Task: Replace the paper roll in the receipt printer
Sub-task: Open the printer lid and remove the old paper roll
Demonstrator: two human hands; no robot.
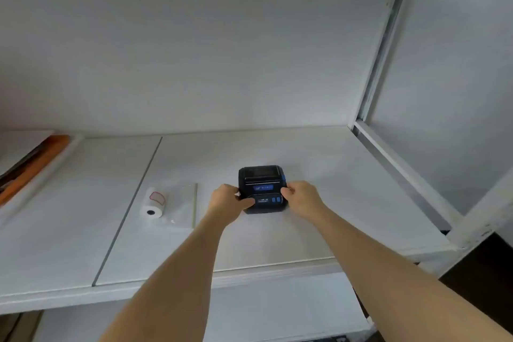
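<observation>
A small black receipt printer (262,183) with blue buttons and a lit blue display stands on the white shelf (277,239), its lid closed. My left hand (229,201) grips its left side, thumb resting on the front panel. My right hand (301,196) holds its right side, fingertips at the edge by the blue latch. A white paper roll (153,203) with a red-outlined sticker lies on its side to the left, apart from both hands.
A clear plastic bag (180,204) lies flat between the roll and the printer. An orange and dark object (33,164) sits in a tray at the far left. A metal shelf post (388,50) rises at the right; another shelf hangs overhead.
</observation>
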